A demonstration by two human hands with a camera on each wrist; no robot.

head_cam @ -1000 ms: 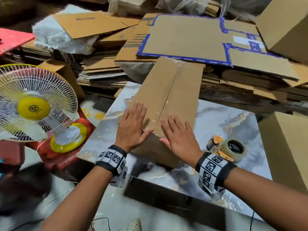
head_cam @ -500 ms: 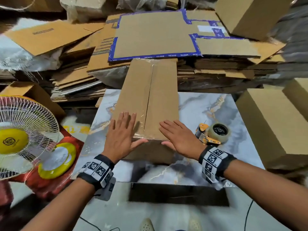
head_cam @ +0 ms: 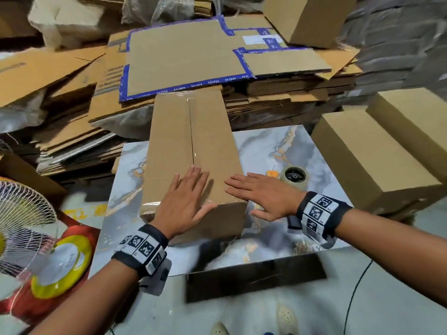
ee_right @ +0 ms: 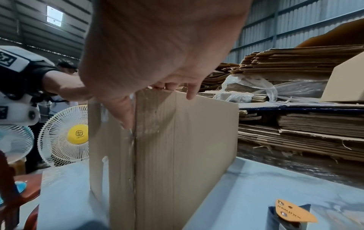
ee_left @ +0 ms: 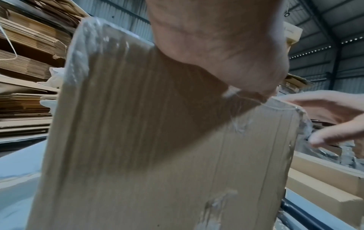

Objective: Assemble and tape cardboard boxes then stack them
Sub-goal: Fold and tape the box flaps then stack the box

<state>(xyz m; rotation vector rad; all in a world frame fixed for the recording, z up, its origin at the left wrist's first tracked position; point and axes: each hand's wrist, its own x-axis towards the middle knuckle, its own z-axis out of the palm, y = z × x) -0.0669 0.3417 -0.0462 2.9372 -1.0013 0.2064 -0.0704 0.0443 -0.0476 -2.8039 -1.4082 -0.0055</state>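
Observation:
A long cardboard box [head_cam: 193,131] lies on the marble table [head_cam: 273,151], its top seam sealed with clear tape. My left hand [head_cam: 191,187] lies flat on the top near the end closest to me, fingers straight, over the seam. My right hand [head_cam: 254,187] is flat at the box's right near corner, fingers straight on the top edge, palm past the side. The left wrist view shows the taped end face [ee_left: 157,155] under my left palm [ee_left: 216,46]. In the right wrist view my right hand [ee_right: 157,62] has its thumb down the box corner [ee_right: 177,155].
A tape dispenser [head_cam: 294,177] sits on the table right of the box. Assembled boxes [head_cam: 377,153] stand at the right. Flattened cardboard stacks [head_cam: 188,59] fill the back and left. A white fan [head_cam: 21,226] stands at the left, off the table.
My left hand slid right, onto the seam. My right hand moved from the top of the box to its right near corner. The view swung left to right.

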